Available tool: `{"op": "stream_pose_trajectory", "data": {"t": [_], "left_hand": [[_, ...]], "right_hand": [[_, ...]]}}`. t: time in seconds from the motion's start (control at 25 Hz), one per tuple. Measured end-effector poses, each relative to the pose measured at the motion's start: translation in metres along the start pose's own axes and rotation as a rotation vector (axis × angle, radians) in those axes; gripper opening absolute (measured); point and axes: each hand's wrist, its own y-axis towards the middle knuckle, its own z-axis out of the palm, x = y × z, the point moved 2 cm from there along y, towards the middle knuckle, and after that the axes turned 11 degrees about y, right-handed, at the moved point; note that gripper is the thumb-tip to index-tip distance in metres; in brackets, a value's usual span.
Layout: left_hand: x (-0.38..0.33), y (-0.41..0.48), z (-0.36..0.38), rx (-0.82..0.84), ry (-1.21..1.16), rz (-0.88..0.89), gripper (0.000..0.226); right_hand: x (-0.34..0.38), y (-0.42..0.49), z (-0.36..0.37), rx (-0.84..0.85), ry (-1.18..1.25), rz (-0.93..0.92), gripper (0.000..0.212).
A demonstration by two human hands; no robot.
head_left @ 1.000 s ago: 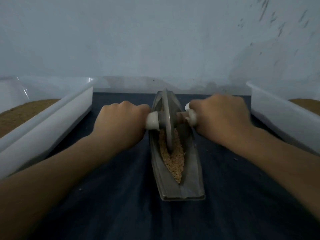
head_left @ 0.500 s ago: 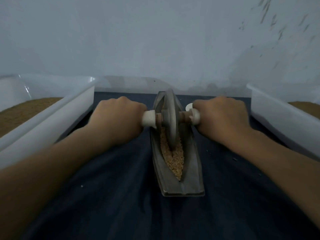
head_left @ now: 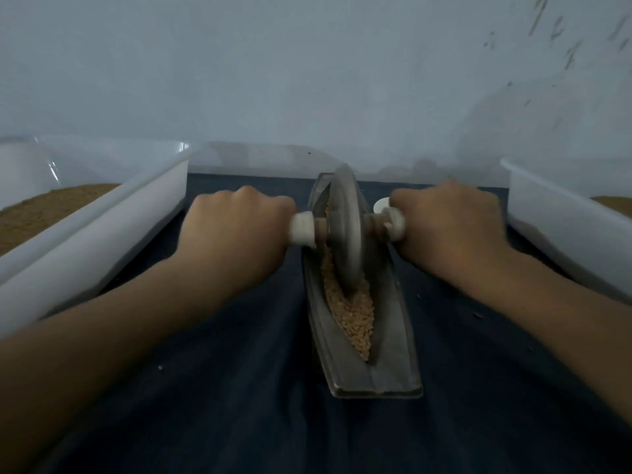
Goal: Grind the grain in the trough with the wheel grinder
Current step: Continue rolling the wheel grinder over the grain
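Observation:
A grey boat-shaped trough (head_left: pixel 393 367) lies lengthwise on the dark cloth, holding tan grain (head_left: pixel 354 314). The grey wheel grinder (head_left: pixel 345 230) stands upright in the trough's far half, its rim down in the grain. My left hand (head_left: pixel 236 230) grips the left handle, whose white end (head_left: pixel 302 230) shows beside the wheel. Curled around the right handle (head_left: pixel 393 222) is my right hand (head_left: pixel 448 227). The handle parts inside my fists are hidden.
A white plastic bin (head_left: pixel 102 230) with brown grain (head_left: pixel 37 213) stands at the left. Another white bin (head_left: pixel 561 227) with grain stands at the right. A pale wall rises close behind. Dark cloth (head_left: pixel 239 388) covers the work surface.
The wheel and both hands have rolled slightly farther along the trough, away from me. More grain shows behind the wheel at the near end.

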Motion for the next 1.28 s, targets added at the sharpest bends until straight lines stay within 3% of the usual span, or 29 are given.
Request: {"op": "stream_pose_trajectory", "data": {"t": [0.08, 0.16, 0.24, 0.36, 0.4, 0.6, 0.68, 0.76, 0.84, 0.88, 1.04, 1.16, 1.2, 1.28], "left_hand": [[-0.005, 0.032, 0.008, 0.118, -0.021, -0.07, 0.005], [-0.005, 0.05, 0.012, 0.191, -0.058, -0.092, 0.013], [-0.002, 0.034, 0.007, 0.094, -0.063, -0.036, 0.006], [0.001, -0.014, -0.001, -0.155, -0.023, 0.048, 0.025], [0.004, -0.014, 0.003, -0.156, -0.047, 0.038, 0.026], [-0.01, 0.035, 0.013, 0.093, -0.064, -0.129, 0.005], [-0.009, 0.039, 0.012, 0.127, -0.082, -0.127, 0.005], [-0.004, 0.012, 0.002, 0.006, -0.074, -0.044, 0.02], [0.001, -0.016, -0.008, -0.116, -0.046, 0.026, 0.033], [0.003, -0.015, -0.007, -0.112, -0.039, 0.027, 0.034], [-0.01, 0.036, -0.007, 0.055, 0.095, 0.012, 0.01], [-0.013, 0.075, -0.013, 0.177, 0.076, 0.041, 0.018], [-0.011, 0.068, -0.014, 0.173, 0.066, 0.06, 0.016], [-0.008, 0.027, -0.017, 0.091, 0.023, 0.073, 0.013]], "right_hand": [[0.008, 0.03, 0.007, 0.103, 0.075, 0.122, 0.012], [0.007, 0.042, 0.006, 0.166, 0.106, 0.155, 0.008], [0.001, 0.022, 0.0, 0.127, 0.058, 0.075, 0.014], [0.0, -0.024, -0.007, -0.132, -0.013, -0.06, 0.026], [-0.002, -0.02, -0.008, -0.141, 0.002, -0.069, 0.026], [0.013, 0.033, 0.006, 0.062, 0.044, 0.107, 0.012], [0.01, 0.035, 0.005, 0.122, 0.062, 0.099, 0.011], [0.005, 0.009, -0.001, 0.037, 0.027, -0.013, 0.021], [0.002, -0.019, -0.005, -0.159, -0.024, -0.087, 0.027], [0.0, -0.022, -0.004, -0.221, -0.006, -0.087, 0.028], [0.003, 0.014, 0.016, 0.026, 0.181, 0.153, 0.019], [0.0, 0.027, 0.024, 0.168, 0.298, 0.287, 0.017], [-0.002, 0.02, 0.021, 0.157, 0.263, 0.244, 0.019], [-0.006, -0.008, 0.012, -0.039, 0.106, 0.042, 0.026]]}}
